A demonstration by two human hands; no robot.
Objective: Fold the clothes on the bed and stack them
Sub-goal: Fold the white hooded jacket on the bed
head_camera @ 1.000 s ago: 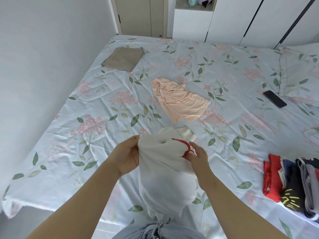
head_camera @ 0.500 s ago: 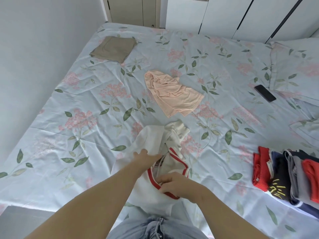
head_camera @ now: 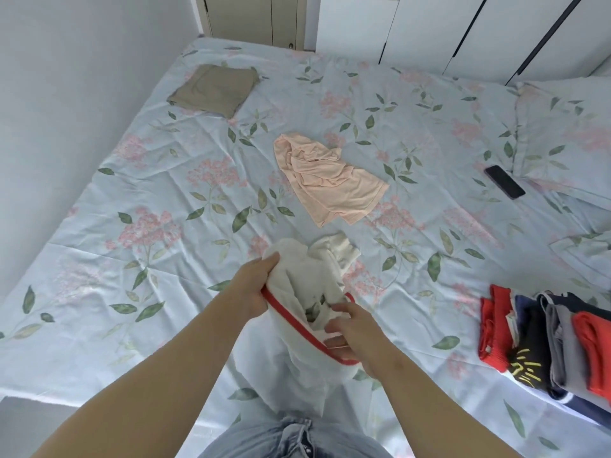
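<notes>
A white garment with red trim (head_camera: 307, 365) hangs bunched over the near edge of the floral bed (head_camera: 132, 246). My left hand (head_camera: 256, 285) grips its upper left part by the red trim. My right hand (head_camera: 352, 332) reaches into the red-edged opening and holds the cloth there. A crumpled peach shirt (head_camera: 330, 181) lies loose in the middle of the bed. A folded tan garment (head_camera: 213, 89) sits at the far left. A row of folded clothes (head_camera: 549, 342), red, navy and grey, lies at the right near edge.
A black phone (head_camera: 504, 181) rests by the floral pillow (head_camera: 568, 127) at the far right. A white wall runs along the left side of the bed. White wardrobe doors (head_camera: 463, 28) stand behind the bed. My jeans show at the bottom.
The white garment was held up by both hands, then dropped lower onto the bed edge. My right hand has moved into its red-trimmed opening and my left hand has shifted to the trim.
</notes>
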